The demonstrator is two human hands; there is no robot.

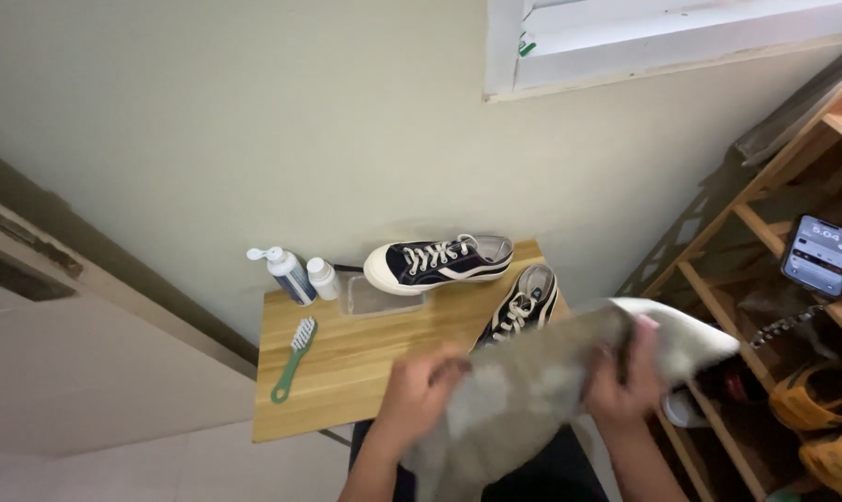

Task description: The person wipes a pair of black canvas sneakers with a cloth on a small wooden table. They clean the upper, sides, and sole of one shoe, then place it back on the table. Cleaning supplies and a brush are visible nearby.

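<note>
Here, both left hand (419,390) and right hand (625,376) gripping a grey cloth (532,390) low in frame, likely to brush the near sneaker (523,302) off the surface (347,372) edge.

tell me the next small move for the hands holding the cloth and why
Probably lower the grey cloth, held by the left hand and right hand, onto the nearer dark sneaker. That sneaker lies just beyond the cloth on the wooden table, uncovered.

Both forearms, rising from the lower middle of the frame, are bare with no sleeves, the left hand (419,389) and right hand (621,383) wear no gloves, and dark trousers show beneath them.
</note>
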